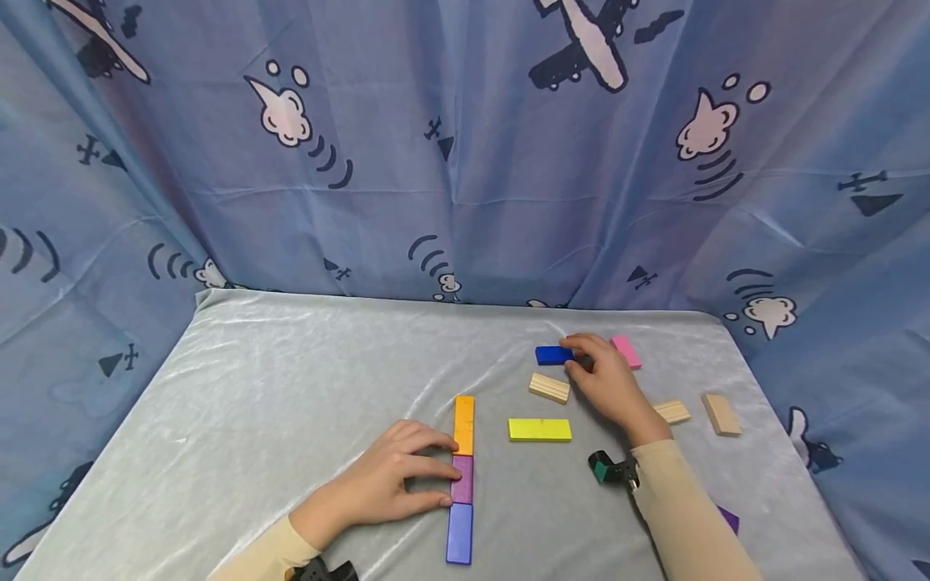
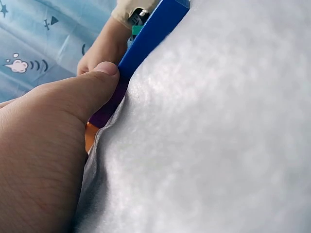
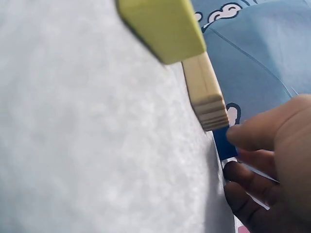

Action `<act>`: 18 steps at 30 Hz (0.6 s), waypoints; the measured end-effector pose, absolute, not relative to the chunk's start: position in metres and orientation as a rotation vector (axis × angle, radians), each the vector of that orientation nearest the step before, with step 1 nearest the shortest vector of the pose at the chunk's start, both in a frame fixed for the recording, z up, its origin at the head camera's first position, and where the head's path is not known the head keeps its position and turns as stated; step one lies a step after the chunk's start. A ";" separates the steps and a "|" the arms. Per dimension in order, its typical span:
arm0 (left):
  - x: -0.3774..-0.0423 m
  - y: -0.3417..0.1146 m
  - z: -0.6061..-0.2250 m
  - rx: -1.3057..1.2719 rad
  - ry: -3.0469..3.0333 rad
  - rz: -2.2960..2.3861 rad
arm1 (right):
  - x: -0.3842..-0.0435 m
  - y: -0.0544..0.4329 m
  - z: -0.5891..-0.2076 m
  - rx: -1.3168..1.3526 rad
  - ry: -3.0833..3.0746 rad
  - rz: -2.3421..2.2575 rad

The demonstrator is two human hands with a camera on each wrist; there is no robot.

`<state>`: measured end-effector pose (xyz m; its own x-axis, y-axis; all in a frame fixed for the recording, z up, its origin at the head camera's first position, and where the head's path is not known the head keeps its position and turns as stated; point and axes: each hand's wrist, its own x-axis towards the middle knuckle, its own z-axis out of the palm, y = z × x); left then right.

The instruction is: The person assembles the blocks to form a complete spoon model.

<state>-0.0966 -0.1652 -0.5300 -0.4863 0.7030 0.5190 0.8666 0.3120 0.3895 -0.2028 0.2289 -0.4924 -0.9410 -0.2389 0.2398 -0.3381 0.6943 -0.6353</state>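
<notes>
Three wooden blocks form a straight row end to end: an orange block (image 1: 464, 424), a purple block (image 1: 462, 479) and a light blue block (image 1: 459, 534). My left hand (image 1: 381, 480) lies along the row's left side, fingers extended, its fingertips touching the edges around the purple block. In the left wrist view, the thumb (image 2: 104, 73) rests against the row near the blue-purple joint. Farther back, my right hand (image 1: 606, 383) pinches the right end of a dark blue block (image 1: 552, 356) between thumb and index finger. That block's end is partly hidden by the fingers in the right wrist view.
A plain wood block (image 1: 549, 388) and a yellow block (image 1: 539, 430) lie just nearer than the dark blue one. Around the right arm are a pink block (image 1: 626, 353), more plain wood blocks (image 1: 722, 415) and a partly covered dark purple block (image 1: 730, 520). A patterned curtain (image 1: 465, 161) hangs behind.
</notes>
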 end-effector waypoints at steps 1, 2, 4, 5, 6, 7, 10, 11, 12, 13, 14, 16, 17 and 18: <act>-0.097 -0.165 -0.530 -1.427 -2.327 -0.936 | -0.203 0.229 -0.493 0.470 -2.765 1.081; -0.097 -0.165 -0.530 -1.427 -2.328 -0.938 | -0.203 0.230 -0.494 0.466 -2.770 1.077; -0.097 -0.165 -0.530 -1.429 -2.325 -0.941 | -0.204 0.231 -0.496 0.458 -2.775 1.072; -0.097 -0.165 -0.529 -1.430 -2.322 -0.943 | -0.204 0.231 -0.496 0.456 -2.776 1.065; -0.097 -0.165 -0.529 -1.431 -2.320 -0.945 | -0.203 0.232 -0.497 0.452 -2.775 1.059; -0.097 -0.165 -0.529 -1.432 -2.316 -0.945 | -0.203 0.232 -0.498 0.447 -2.773 1.055; -0.097 -0.165 -0.529 -1.432 -2.311 -0.945 | -0.203 0.232 -0.499 0.436 -2.765 1.045; -0.097 -0.165 -0.528 -1.432 -2.311 -0.943 | -0.203 0.232 -0.500 0.434 -2.762 1.041; -0.097 -0.165 -0.528 -1.431 -2.312 -0.941 | -0.203 0.232 -0.500 0.428 -2.762 1.039; -0.097 -0.165 -0.528 -1.430 -2.312 -0.939 | -0.203 0.232 -0.501 0.427 -2.761 1.036; -0.097 -0.165 -0.528 -1.430 -2.313 -0.937 | -0.204 0.232 -0.501 0.427 -2.760 1.034; -0.097 -0.166 -0.527 -1.429 -2.315 -0.937 | -0.204 0.232 -0.502 0.426 -2.757 1.026; -0.097 -0.166 -0.527 -1.430 -2.315 -0.937 | -0.204 0.232 -0.502 0.423 -2.757 1.022; -0.097 -0.166 -0.527 -1.431 -2.315 -0.939 | -0.204 0.231 -0.502 0.424 -2.755 1.020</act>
<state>-0.0967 -0.1658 -0.5269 -0.4797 0.7012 0.5275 0.8705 0.3051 0.3861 -0.2040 0.2314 -0.5020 -0.9445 -0.2039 0.2576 -0.3224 0.7252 -0.6083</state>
